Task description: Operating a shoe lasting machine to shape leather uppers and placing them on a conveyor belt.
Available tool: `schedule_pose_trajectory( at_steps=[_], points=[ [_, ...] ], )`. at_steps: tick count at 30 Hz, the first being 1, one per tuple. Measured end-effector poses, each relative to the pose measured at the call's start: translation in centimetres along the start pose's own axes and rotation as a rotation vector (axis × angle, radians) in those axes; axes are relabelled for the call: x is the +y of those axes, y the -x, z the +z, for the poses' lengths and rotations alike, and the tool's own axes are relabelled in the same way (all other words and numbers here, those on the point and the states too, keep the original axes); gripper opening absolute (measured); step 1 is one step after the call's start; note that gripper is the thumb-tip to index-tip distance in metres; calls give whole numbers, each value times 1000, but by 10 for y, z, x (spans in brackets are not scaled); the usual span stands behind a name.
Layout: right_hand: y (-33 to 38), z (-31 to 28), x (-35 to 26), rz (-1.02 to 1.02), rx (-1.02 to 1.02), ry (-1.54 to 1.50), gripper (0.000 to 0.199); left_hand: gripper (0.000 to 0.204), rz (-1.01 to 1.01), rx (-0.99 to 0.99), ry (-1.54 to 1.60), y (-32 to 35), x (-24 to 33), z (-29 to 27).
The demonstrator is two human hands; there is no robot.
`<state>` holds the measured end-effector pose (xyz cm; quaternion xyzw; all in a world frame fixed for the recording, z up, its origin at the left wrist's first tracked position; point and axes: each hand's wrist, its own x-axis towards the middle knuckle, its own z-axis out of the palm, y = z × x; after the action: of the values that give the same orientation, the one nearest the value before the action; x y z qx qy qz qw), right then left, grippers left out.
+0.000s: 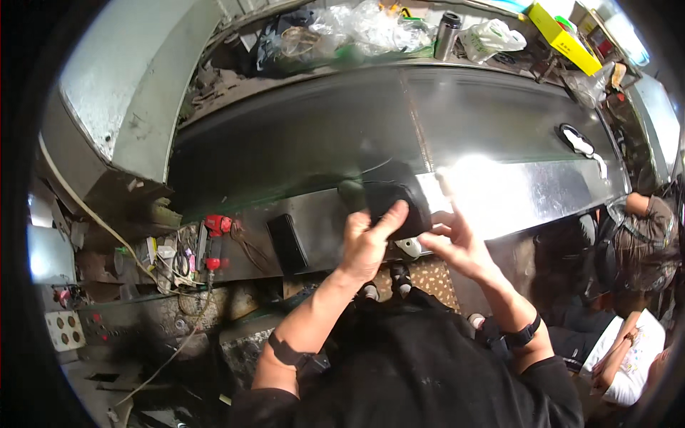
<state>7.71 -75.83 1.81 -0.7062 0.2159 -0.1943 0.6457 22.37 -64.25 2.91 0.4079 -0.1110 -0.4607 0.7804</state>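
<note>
In front of my body, at the near edge of the metal worktop, my left hand (366, 246) is closed on a dark, round-edged piece (399, 191), its thumb lying over the top. Motion blur hides what kind of thing the piece is. To its right is my right hand (460, 246), fingers spread and nothing seen in them; the fingertips come close to the piece's right edge. A small white object (409, 247) shows below the piece, between my hands. Left of my left hand, a black phone-like slab (287, 242) lies on the metal.
Beyond the metal strip runs a wide dark belt (300, 135) with a seam. A black-and-white shoe (576, 140) lies at right. Red-handled tools (217, 227) crowd the left. Plastic bags (364, 28), a steel flask (447, 36) and a yellow box (564, 39) line the back. People sit at lower right.
</note>
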Motion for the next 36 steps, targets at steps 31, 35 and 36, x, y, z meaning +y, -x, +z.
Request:
schedule_pose_trajectory(
  at_steps=[31,35,36],
  points=[
    [53,17,154,-618,-73,781,46,29,-243,376,-620,-120,-39,-186],
    [30,28,175,-506,109,592,109,34,-130,622,-1030,-142,-48,-181],
    [28,30,177,-418,126,569,115,34,-128,631,-1032,-144,-50,-180]
  ],
)
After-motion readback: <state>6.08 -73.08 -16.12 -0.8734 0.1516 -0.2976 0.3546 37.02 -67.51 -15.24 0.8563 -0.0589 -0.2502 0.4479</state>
